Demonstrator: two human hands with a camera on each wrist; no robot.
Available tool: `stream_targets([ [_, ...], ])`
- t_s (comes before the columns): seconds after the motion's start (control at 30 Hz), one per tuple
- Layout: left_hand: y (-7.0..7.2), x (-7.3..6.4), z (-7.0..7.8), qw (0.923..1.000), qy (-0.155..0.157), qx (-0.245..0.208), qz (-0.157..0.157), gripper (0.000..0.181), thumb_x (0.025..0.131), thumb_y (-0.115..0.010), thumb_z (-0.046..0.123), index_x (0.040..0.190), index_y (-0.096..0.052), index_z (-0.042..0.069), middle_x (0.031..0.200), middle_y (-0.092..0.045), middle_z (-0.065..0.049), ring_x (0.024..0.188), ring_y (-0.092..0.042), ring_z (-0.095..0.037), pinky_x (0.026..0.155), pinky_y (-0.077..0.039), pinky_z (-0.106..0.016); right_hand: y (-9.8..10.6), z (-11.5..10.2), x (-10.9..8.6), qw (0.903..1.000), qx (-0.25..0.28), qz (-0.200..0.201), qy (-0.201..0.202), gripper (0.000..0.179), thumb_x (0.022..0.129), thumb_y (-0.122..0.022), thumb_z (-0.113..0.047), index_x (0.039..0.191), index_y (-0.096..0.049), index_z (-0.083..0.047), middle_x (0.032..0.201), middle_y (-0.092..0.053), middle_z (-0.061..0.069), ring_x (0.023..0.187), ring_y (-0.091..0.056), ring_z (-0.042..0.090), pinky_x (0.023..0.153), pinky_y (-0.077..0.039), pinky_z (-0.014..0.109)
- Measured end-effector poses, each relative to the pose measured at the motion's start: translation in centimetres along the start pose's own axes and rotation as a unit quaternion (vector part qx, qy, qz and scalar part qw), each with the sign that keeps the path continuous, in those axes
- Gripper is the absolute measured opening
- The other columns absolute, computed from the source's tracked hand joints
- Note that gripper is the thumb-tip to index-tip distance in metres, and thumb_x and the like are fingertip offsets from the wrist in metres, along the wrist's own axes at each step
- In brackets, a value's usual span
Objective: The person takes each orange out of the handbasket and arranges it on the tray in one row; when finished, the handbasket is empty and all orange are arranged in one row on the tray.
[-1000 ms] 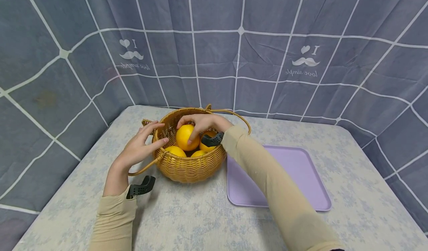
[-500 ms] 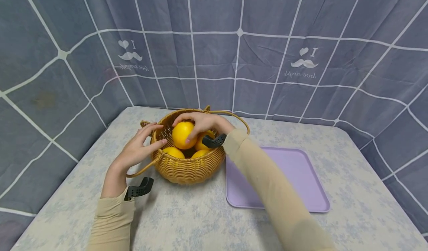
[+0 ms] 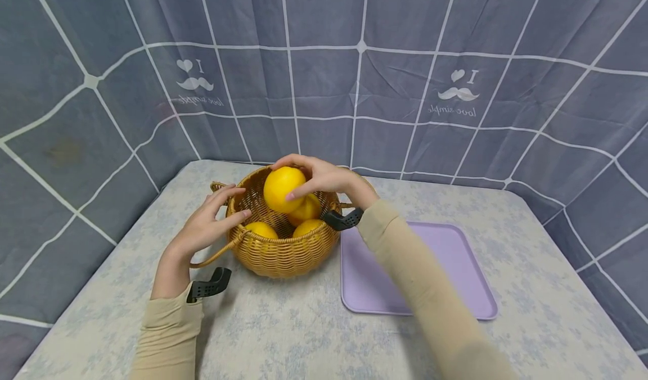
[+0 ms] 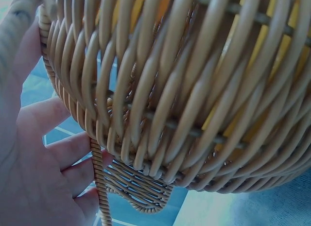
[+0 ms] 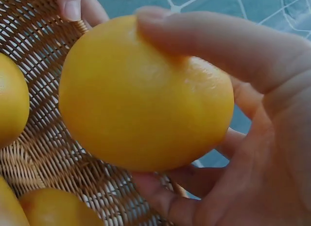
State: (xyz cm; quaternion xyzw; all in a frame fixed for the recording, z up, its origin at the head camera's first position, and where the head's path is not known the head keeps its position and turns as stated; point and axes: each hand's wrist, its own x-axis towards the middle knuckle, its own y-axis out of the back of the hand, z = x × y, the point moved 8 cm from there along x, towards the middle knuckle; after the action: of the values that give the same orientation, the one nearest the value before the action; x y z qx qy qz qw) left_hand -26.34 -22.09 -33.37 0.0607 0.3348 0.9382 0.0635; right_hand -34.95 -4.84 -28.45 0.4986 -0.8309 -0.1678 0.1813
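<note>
With our right hand (image 3: 326, 177) we pinch a round yellow-orange fruit (image 3: 281, 191) over a tan woven wicker basket (image 3: 283, 257) holding similar fruits (image 3: 306, 209); our left hand (image 3: 207, 220), fingers spread, touches the basket's rim. Beside it we see a lilac rectangular tray (image 3: 371, 281).

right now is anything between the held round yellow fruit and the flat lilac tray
Yes, in the head view another yellow fruit and the right rim of the round tan wicker basket lie between the held fruit and tray; whether it clears them is unclear.
</note>
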Motion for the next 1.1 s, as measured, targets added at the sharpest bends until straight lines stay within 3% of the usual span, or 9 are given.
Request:
stream_targets([
  [0.57,-0.2,0.0,0.1,0.9999,-0.012,-0.004,0.001,0.065,0.092,-0.056,0.047,0.145,-0.035,0.018,0.157,-0.01,-0.003,0.141,0.009,-0.033,0.101,-0.007,-0.071,2.6,-1.9,-6.5,0.9979,0.029,0.033,0.047,0.058,0.082,-0.071,-0.008,0.134,-0.045,-0.003,0.135,-0.046,0.01,0.114,-0.049,0.029,0.092,-0.046,0.046],
  [0.83,-0.1,0.0,0.1,1.0,-0.009,-0.004,0.001,0.065,0.092,-0.056,0.047,0.146,-0.034,0.017,0.157,-0.01,-0.002,0.141,0.009,-0.034,0.101,-0.005,-0.071,3.3,-1.9,-10.4,0.9955,0.062,0.041,0.058,0.058,0.081,-0.07,-0.005,0.132,-0.043,0.003,0.134,-0.045,0.015,0.112,-0.048,0.031,0.089,-0.049,0.042],
  [1.1,0.0,0.1,0.4,0.9999,-0.015,0.001,0.004,0.063,0.092,-0.056,0.045,0.145,-0.036,0.017,0.156,-0.012,-0.003,0.142,0.001,-0.034,0.1,-0.012,-0.07,3.4,-0.9,-13.8,0.9936,0.085,0.039,0.064,0.056,0.08,-0.071,0.001,0.131,-0.049,-0.006,0.135,-0.044,0.013,0.117,-0.045,0.032,0.094,-0.046,0.042],
])
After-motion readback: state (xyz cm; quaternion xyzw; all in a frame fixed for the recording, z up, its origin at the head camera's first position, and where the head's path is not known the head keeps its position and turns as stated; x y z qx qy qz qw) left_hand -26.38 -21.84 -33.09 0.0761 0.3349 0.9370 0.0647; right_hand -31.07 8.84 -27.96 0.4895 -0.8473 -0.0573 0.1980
